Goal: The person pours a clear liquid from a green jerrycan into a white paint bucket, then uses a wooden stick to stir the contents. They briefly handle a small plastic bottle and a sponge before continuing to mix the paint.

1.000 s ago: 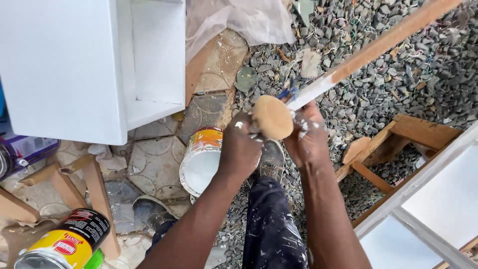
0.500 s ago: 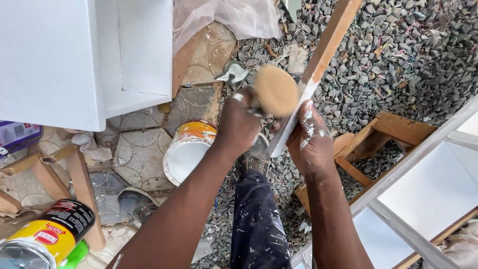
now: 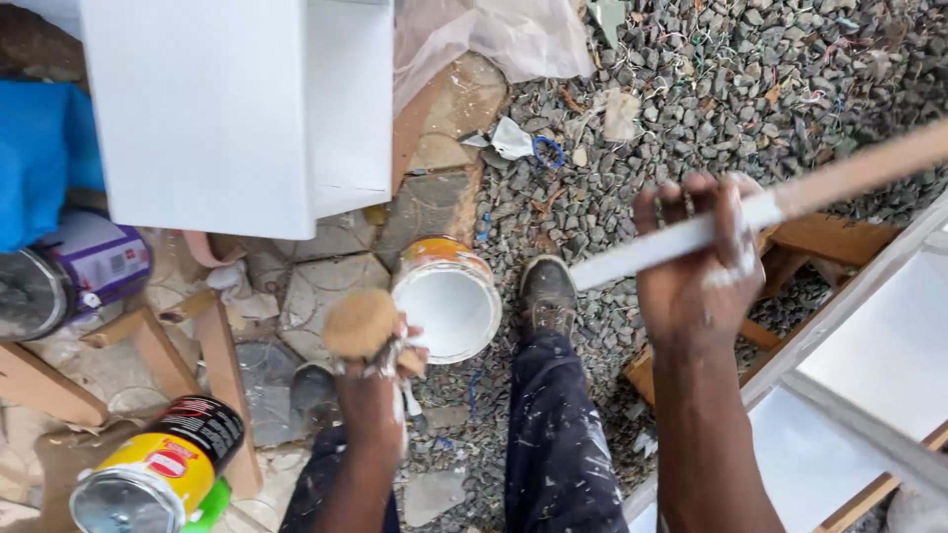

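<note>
Outdoor ground, grey gravel (image 3: pixel 750 89) to the right and cracked stone paving (image 3: pixel 326 286) to the left, littered with paint gear. Left hand (image 3: pixel 373 395) closed around a handle carrying a round tan sponge pad (image 3: pixel 360 322), pad up, paint smeared on fingers. Right hand (image 3: pixel 696 266) wrapped tight around a long wooden strip (image 3: pixel 790 202), near end painted white, far end bare wood, running up and right out of view. Open white paint bucket (image 3: pixel 446 301) on the ground just right of the sponge pad, beside a paint-spattered shoe (image 3: pixel 548 291). White cabinet (image 3: pixel 237 109) upper left, white-painted frame (image 3: pixel 869 395) lower right, yellow-and-black can (image 3: pixel 158 469) lying lower left, purple-labelled tin (image 3: pixel 69 281) at far left. Judgement: loading the pad looks like the step in hand, pad close to the bucket but not in it. Best done with a light dip, excess wiped on the bucket rim, strip held level and steady clear of the gravel. Grip kept back on the painted part only where dry; otherwise smears likely, given the white already on the right fingers.
</note>
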